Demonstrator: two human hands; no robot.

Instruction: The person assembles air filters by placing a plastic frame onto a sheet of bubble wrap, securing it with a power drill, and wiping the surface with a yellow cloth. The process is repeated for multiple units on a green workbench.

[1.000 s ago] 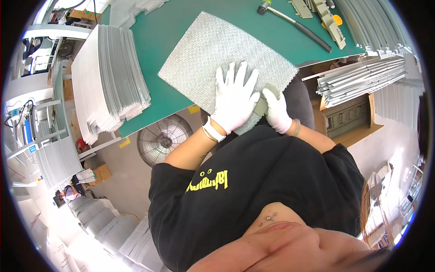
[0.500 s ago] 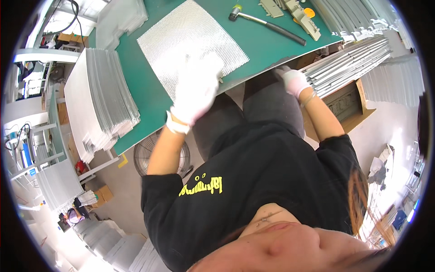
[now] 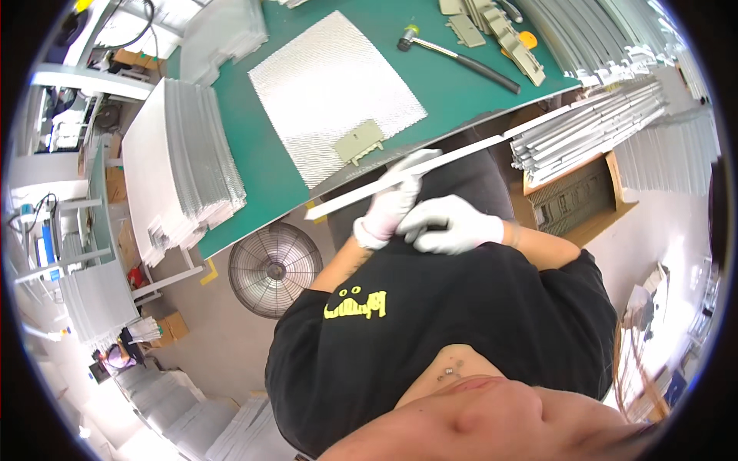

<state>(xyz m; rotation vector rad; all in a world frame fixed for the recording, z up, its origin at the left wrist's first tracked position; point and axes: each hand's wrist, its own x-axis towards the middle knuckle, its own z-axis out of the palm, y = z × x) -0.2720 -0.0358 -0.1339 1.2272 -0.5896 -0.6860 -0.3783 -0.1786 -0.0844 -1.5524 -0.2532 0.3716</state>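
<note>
My left hand (image 3: 393,201), in a white glove, is closed around a long thin white strip (image 3: 461,147) in front of my lap. The strip slants along the table's front edge, its right end over a stack of similar strips. Close beside the left wrist, my gloved right hand (image 3: 460,225) has its fingers bent in, their tips near the left glove; anything between them is hidden. On the table lies a silvery mesh sheet (image 3: 334,84), and a flat beige plastic part (image 3: 359,141) with small prongs rests on its near corner.
The green table (image 3: 442,92) carries a mallet (image 3: 465,63), more beige parts (image 3: 492,31) and stacked grey sheets (image 3: 165,161) at left. At right are bundled strips (image 3: 592,127) and a cardboard box (image 3: 615,180). A floor fan (image 3: 275,269) stands below the left edge.
My left hand has come back from the mesh sheet, uncovering the beige part. My right hand has moved left from beside the strip stack, and a white strip now lies across in front of me.
</note>
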